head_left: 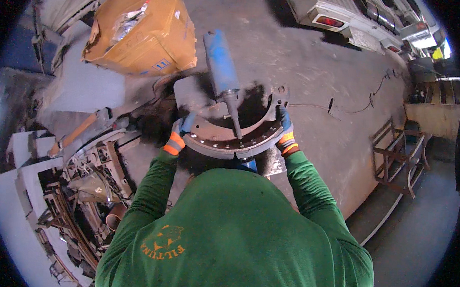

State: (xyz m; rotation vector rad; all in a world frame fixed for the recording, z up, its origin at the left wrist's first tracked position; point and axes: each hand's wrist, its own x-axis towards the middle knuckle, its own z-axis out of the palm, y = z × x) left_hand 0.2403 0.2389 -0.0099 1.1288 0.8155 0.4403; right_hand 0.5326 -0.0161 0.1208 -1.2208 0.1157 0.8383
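A large curved brake shoe (258, 139) with a row of rivets or holes lies across in front of my chest, its arc bulging toward me. My left hand (181, 132), in a blue and grey glove with an orange cuff, grips its left end. At the right end my right hand (286, 129), gloved alike, is closed round the shoe, fingers partly hidden behind it. From above, a blue cylinder (221, 63) with a narrow metal rod (233, 113) reaches down to the middle of the arc; whether the tip touches cannot be made out.
A torn cardboard box (162, 43) with plastic inside stands at the far left. A hammer with a wooden handle (76, 131) lies left, above heaped scrap metal (92, 183). A rusty metal frame (401, 156) stands right. A white vehicle (343, 17) is parked at the back right.
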